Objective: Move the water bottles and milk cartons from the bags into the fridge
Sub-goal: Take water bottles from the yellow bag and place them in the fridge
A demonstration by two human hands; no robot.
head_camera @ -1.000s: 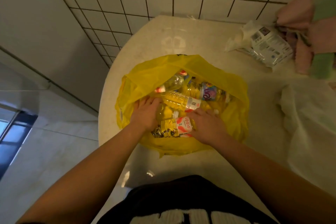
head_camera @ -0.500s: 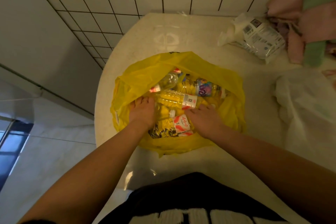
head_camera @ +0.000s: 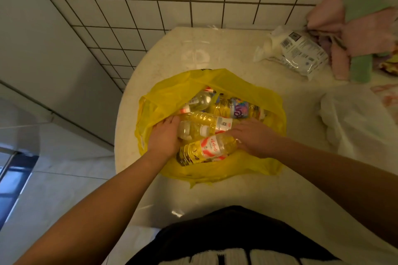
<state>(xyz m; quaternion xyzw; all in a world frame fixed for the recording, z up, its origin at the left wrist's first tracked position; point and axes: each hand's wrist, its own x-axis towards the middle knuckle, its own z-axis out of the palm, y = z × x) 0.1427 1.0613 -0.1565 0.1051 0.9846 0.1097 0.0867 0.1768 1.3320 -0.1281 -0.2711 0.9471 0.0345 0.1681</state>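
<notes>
Over on the left, the left hand is sliding further into the yellow bag. A moment ago it was lying flat on top of the pile. Now it is pressing against the left ends of the water bottles, fingers fairly straight and reaching to the long bottle. It is not closing round anything that I can see.

Moving to the middle, the bottles are all lying on their sides in the bag, which is sitting open on the pale counter. The short bottle is being squeezed between the two hands. The red-labelled bottle, nearest the person, is showing far more of itself than a second ago. The clear bottle and the colourful-labelled bottle are resting untouched at the far side.

On to the right hand: it is shifting right and off the red label. Its fingers are lying loosely extended across the cap ends toward the long bottle's label, pressing rather than gripping.

So, my reading: the hands are bracketing the pile and getting ready to scoop, but nothing is leaving the bag yet. No milk cartons are showing, and the fridge is out of view.

Further right, the white bag is waiting unopened, with a printed packet and pink and green cloths beyond it.
</notes>
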